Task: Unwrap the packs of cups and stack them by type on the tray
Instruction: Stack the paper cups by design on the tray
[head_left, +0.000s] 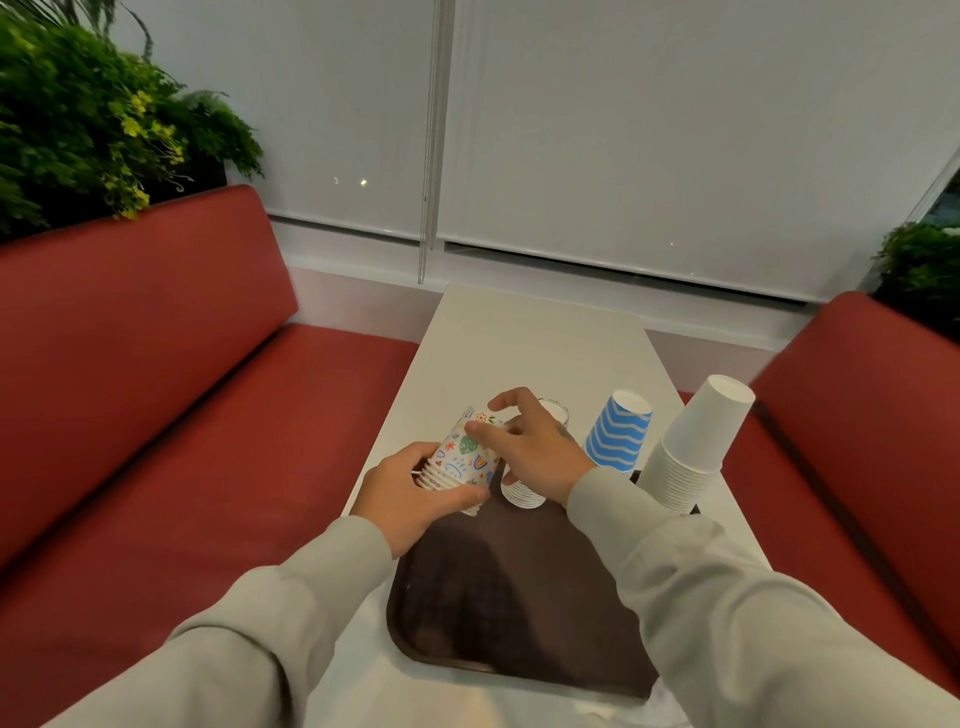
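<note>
4 cup stks (465, 457) (522, 493) (618, 436) (696, 441), 1 tray (519, 597), 2 hands (410, 493) (535, 452)

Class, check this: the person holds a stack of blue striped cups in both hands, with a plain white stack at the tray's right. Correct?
No. The head view shows the left hand and right hand holding the multicoloured patterned cups; the blue striped cups stand untouched. The plain white stack is at the right of the tray.

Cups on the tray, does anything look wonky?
The tall white cup stack at the brown tray's far right corner leans right, more than the blue striped stack beside it. The wide lens may exaggerate that.
</note>
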